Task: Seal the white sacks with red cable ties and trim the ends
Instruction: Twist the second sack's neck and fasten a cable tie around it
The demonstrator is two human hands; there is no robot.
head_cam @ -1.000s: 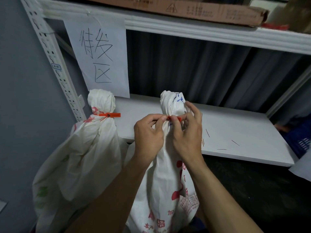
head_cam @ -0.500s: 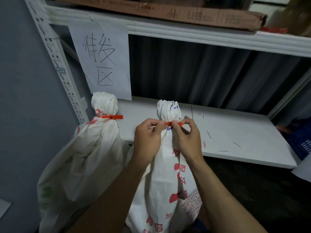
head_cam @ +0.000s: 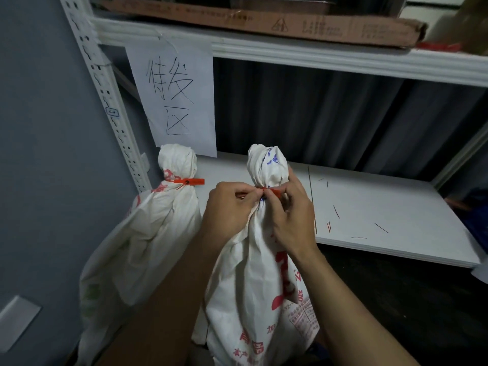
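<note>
2 white sacks stand side by side in front of the lower shelf board (head_cam: 383, 202), necks bunched upright. The L sack (head_cam: 148, 233) has the 1st tie (head_cam: 188, 181), a red cable tie, cinched round its neck, flat tab sticking out to the R. The R sack (head_cam: 253, 273), w/ red print down its front, has the 2nd tie (head_cam: 272, 192) round its neck, and both hands are on it. L hand (head_cam: 227, 210) has thumb & forefinger pinched tight on the tie's L side, other fingers curled in. R hand (head_cam: 293, 215) pinches the tab btwn thumb & forefinger, remaining fingers bent round the neck behind. On the board to the R lie at least 5 thin red slivers (head_cam: 336, 211), scattered, plus 1 long thin strip (head_cam: 311, 199) running front to back just beside the R hand. 1 paper sign (head_cam: 174, 96) w/ 3 handwritten characters hangs from the upper shelf (head_cam: 317, 58), behind the L sack. 1 flat cardboard box (head_cam: 264, 25) lies on that shelf.
</note>
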